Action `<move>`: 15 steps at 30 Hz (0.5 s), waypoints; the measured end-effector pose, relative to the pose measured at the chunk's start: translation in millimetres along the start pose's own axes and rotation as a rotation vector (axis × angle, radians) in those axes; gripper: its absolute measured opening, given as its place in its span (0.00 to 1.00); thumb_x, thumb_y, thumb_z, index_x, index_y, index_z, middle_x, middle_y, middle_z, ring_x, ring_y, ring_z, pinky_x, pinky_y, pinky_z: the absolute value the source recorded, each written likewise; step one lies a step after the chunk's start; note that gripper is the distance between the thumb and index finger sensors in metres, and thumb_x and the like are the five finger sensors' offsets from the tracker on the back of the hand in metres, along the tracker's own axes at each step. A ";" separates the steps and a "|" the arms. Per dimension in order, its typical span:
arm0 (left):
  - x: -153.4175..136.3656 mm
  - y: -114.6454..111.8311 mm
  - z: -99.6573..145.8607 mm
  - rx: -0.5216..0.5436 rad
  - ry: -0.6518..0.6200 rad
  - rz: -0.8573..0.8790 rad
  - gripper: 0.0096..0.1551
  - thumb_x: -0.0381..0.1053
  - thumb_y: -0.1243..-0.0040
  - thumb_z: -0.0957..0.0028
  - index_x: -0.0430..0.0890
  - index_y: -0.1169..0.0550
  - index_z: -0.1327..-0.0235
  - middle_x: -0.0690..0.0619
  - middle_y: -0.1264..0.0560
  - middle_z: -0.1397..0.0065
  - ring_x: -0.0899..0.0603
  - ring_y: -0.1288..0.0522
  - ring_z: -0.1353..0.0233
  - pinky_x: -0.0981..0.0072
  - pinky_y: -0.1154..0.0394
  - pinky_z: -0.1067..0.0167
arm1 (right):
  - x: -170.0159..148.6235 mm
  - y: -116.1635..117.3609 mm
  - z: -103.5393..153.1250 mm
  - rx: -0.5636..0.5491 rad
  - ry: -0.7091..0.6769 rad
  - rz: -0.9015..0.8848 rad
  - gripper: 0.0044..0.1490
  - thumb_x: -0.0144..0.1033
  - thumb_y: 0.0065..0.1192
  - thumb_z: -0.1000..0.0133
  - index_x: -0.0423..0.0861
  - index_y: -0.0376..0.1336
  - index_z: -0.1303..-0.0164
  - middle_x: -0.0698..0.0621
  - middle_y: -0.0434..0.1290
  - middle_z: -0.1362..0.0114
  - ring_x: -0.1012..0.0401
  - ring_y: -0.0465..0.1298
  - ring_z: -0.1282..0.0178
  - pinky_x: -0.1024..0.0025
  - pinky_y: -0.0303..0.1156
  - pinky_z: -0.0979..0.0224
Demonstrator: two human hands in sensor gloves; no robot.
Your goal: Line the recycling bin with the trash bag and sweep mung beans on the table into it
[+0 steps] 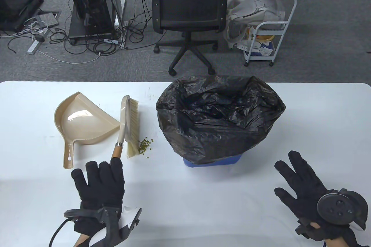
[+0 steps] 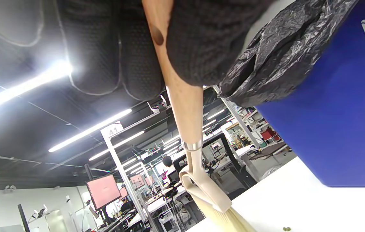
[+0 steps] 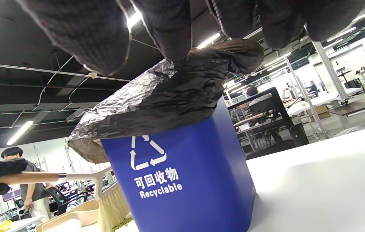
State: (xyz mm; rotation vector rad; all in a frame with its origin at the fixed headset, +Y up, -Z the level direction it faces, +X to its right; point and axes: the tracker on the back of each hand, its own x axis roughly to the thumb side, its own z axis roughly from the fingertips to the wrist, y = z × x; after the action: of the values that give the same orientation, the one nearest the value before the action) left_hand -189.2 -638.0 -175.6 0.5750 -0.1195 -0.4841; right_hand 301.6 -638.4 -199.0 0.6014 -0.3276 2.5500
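Already lined: trash bag [image 1: 220, 113] draped over recycling bin [image 1: 213, 163]. Left hand [image 1: 100, 184] clenched round brush [image 1: 127, 125] handle; mung beans [image 1: 144, 145] just beyond fingertips, beside bristles (unswept). Dustpan [image 1: 78, 122] untouched. Right hand [image 1: 307, 189] splayed, holding nothing.

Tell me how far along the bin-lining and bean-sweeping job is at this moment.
Done: the trash bag already lines the recycling bin, folded over its rim. In hand: the left hand grips the brush, bristles beside the mung beans. Left: beans remain on the table; the dustpan lies untouched. The right hand is idle.
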 end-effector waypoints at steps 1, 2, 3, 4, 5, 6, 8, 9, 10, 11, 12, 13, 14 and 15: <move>2.7 0.3 -1.5 0.005 -0.006 0.000 0.34 0.40 0.26 0.51 0.37 0.21 0.28 0.34 0.16 0.37 0.20 0.19 0.34 0.10 0.34 0.38 | 0.2 0.0 0.1 0.000 -0.001 -0.001 0.48 0.52 0.63 0.44 0.40 0.58 0.16 0.21 0.50 0.17 0.21 0.58 0.24 0.25 0.59 0.31; 5.3 0.7 -2.8 0.004 -0.007 -0.004 0.34 0.40 0.26 0.51 0.37 0.21 0.28 0.34 0.16 0.37 0.20 0.19 0.34 0.10 0.34 0.38 | 0.4 0.0 0.2 -0.001 -0.002 -0.002 0.48 0.52 0.63 0.44 0.40 0.58 0.16 0.21 0.50 0.17 0.21 0.58 0.24 0.25 0.59 0.31; 7.7 1.1 -3.9 0.006 -0.008 -0.004 0.34 0.40 0.26 0.51 0.37 0.21 0.28 0.35 0.16 0.37 0.21 0.19 0.34 0.10 0.34 0.38 | 0.4 0.0 0.3 -0.002 -0.003 -0.002 0.48 0.52 0.62 0.44 0.40 0.58 0.16 0.21 0.50 0.17 0.21 0.58 0.24 0.25 0.59 0.31; 9.8 1.1 -5.3 0.008 -0.011 -0.003 0.34 0.40 0.26 0.51 0.37 0.21 0.28 0.34 0.16 0.37 0.20 0.19 0.34 0.10 0.34 0.38 | 0.6 0.0 0.5 -0.002 -0.004 -0.002 0.48 0.52 0.62 0.44 0.40 0.58 0.16 0.21 0.50 0.17 0.21 0.58 0.24 0.25 0.59 0.31; 11.1 1.1 -6.2 0.009 -0.012 -0.004 0.34 0.40 0.26 0.51 0.37 0.21 0.28 0.34 0.16 0.37 0.20 0.19 0.34 0.10 0.34 0.38 | 0.7 0.0 0.6 -0.002 -0.005 -0.003 0.48 0.52 0.63 0.44 0.40 0.58 0.16 0.21 0.50 0.17 0.21 0.58 0.24 0.25 0.59 0.31; 12.5 1.1 -7.6 0.007 -0.007 -0.006 0.34 0.40 0.26 0.51 0.37 0.21 0.28 0.35 0.16 0.37 0.20 0.19 0.34 0.10 0.34 0.38 | 0.9 0.1 0.8 -0.002 -0.007 -0.003 0.48 0.52 0.63 0.44 0.40 0.58 0.16 0.21 0.50 0.17 0.21 0.58 0.24 0.25 0.59 0.31; 14.0 1.0 -9.4 0.008 -0.004 -0.001 0.34 0.40 0.26 0.52 0.37 0.21 0.28 0.34 0.16 0.37 0.20 0.19 0.35 0.10 0.34 0.38 | 1.3 0.0 1.2 -0.003 -0.009 -0.003 0.48 0.52 0.62 0.44 0.40 0.58 0.16 0.21 0.50 0.17 0.21 0.58 0.24 0.25 0.59 0.31; 15.0 1.1 -10.5 0.007 0.000 -0.003 0.34 0.40 0.26 0.52 0.37 0.21 0.28 0.34 0.16 0.37 0.20 0.19 0.35 0.10 0.34 0.38 | 1.4 0.0 1.3 -0.003 -0.011 -0.003 0.48 0.52 0.62 0.44 0.40 0.58 0.16 0.21 0.50 0.17 0.21 0.58 0.24 0.25 0.59 0.31; 15.4 1.2 -10.8 0.008 0.001 -0.004 0.34 0.40 0.26 0.52 0.37 0.21 0.28 0.34 0.16 0.37 0.20 0.19 0.35 0.10 0.34 0.38 | 1.5 -0.1 1.3 -0.003 -0.011 -0.004 0.48 0.52 0.63 0.44 0.40 0.58 0.16 0.21 0.50 0.17 0.21 0.58 0.24 0.25 0.59 0.31; 15.8 1.0 -11.5 0.008 0.004 0.002 0.34 0.40 0.26 0.52 0.37 0.21 0.29 0.34 0.16 0.37 0.21 0.19 0.35 0.10 0.34 0.38 | 1.6 -0.2 1.5 -0.004 -0.012 -0.004 0.48 0.52 0.62 0.44 0.40 0.58 0.16 0.21 0.50 0.17 0.21 0.58 0.24 0.25 0.59 0.31; 16.2 0.6 -11.8 0.008 0.008 0.007 0.34 0.40 0.26 0.52 0.37 0.21 0.28 0.34 0.16 0.37 0.21 0.19 0.35 0.10 0.34 0.38 | 1.7 -0.3 1.6 -0.005 -0.012 -0.005 0.48 0.52 0.63 0.44 0.40 0.58 0.16 0.21 0.50 0.17 0.21 0.58 0.24 0.25 0.59 0.31; 16.6 0.3 -12.2 0.010 0.008 0.004 0.34 0.41 0.26 0.52 0.37 0.21 0.29 0.35 0.16 0.37 0.21 0.19 0.35 0.10 0.34 0.38 | 1.7 -0.3 1.7 -0.005 -0.013 -0.005 0.48 0.52 0.62 0.44 0.40 0.58 0.16 0.21 0.50 0.17 0.21 0.58 0.24 0.25 0.59 0.31; 16.9 0.0 -13.0 0.011 0.013 0.008 0.34 0.41 0.26 0.52 0.38 0.21 0.29 0.35 0.16 0.37 0.21 0.18 0.35 0.10 0.34 0.39 | 1.8 -0.4 1.9 -0.005 -0.013 -0.005 0.48 0.52 0.62 0.44 0.40 0.58 0.16 0.21 0.50 0.17 0.21 0.58 0.24 0.25 0.59 0.31; 17.2 -0.3 -13.4 0.012 0.019 0.014 0.34 0.41 0.26 0.52 0.37 0.21 0.29 0.35 0.16 0.37 0.20 0.19 0.35 0.10 0.34 0.39 | 1.8 -0.5 2.0 -0.006 -0.013 -0.005 0.48 0.52 0.62 0.44 0.40 0.58 0.16 0.21 0.50 0.17 0.21 0.58 0.24 0.25 0.59 0.31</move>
State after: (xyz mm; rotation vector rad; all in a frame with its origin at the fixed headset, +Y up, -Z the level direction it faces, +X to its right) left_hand -171.0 -639.7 -187.3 0.5904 -0.1084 -0.4648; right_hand 301.1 -637.9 -196.4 0.6159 -0.3375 2.5406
